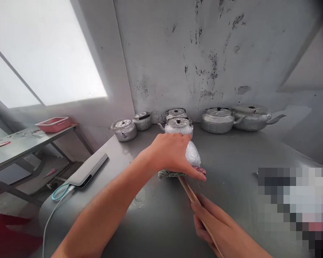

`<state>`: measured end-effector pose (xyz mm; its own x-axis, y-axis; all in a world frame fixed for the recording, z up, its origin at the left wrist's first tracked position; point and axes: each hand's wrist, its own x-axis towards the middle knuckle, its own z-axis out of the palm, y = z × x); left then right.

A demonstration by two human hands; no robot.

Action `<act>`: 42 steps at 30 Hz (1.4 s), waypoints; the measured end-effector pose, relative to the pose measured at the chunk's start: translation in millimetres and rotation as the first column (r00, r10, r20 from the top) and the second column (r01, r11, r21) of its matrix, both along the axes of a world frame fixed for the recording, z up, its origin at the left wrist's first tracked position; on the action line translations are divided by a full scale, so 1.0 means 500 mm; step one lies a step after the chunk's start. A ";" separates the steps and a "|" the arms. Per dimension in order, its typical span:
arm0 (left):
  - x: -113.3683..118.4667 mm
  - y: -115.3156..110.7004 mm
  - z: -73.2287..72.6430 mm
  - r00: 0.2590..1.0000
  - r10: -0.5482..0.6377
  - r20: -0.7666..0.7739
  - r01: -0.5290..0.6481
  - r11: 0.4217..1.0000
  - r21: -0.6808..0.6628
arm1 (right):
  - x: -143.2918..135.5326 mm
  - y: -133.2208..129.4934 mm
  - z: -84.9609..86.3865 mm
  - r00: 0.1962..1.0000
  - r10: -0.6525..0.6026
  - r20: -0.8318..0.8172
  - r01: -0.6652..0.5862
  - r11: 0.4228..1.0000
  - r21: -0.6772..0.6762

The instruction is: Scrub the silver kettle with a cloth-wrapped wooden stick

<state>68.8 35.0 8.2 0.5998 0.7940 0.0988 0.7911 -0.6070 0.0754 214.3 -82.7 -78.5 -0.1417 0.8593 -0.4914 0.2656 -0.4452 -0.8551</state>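
Note:
My left hand point(171, 152) arches over a rounded, crinkled silvery object point(193, 154), its fingers across the top and its thumb stretched to the right. Most of that object is hidden under the hand. Beneath it shows the edge of a speckled green and white pad point(171, 173), with a reddish part on the right; I cannot tell what it is made of. My right hand point(208, 218) is wrapped round a flat wooden stick point(188, 191), whose far end reaches the pad. Just beyond my left hand stands a dented silver kettle point(179, 125).
Several more dented kettles point(218, 122) line the back of the grey table point(150, 222) by the wall. At left lies a grey power bank point(88, 170) with a cable point(52, 218). A pink basin point(54, 124) sits on a side table. The lower right is pixelated.

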 end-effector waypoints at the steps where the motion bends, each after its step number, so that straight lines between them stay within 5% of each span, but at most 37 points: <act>1: 0.000 0.000 0.000 1.000 0.001 0.004 -0.001 1.000 0.002 | 0.001 0.003 0.001 1.000 0.011 -0.002 -0.011 1.000 -0.020; 34: 0.004 -0.002 -0.002 1.000 0.009 0.003 -0.009 1.000 0.025 | 0.011 0.035 -0.034 0.991 0.047 -0.124 -0.052 0.998 -0.035; 42: 0.002 -0.002 0.000 1.000 0.020 -0.002 -0.020 1.000 0.001 | 0.013 0.034 -0.018 0.993 0.036 -0.113 -0.038 0.999 -0.019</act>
<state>70.0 34.0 8.4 0.5840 0.8058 0.0979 0.8033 -0.5911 0.0731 220.6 -65.8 -87.4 -0.2286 0.8418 -0.4890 0.1852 -0.4555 -0.8708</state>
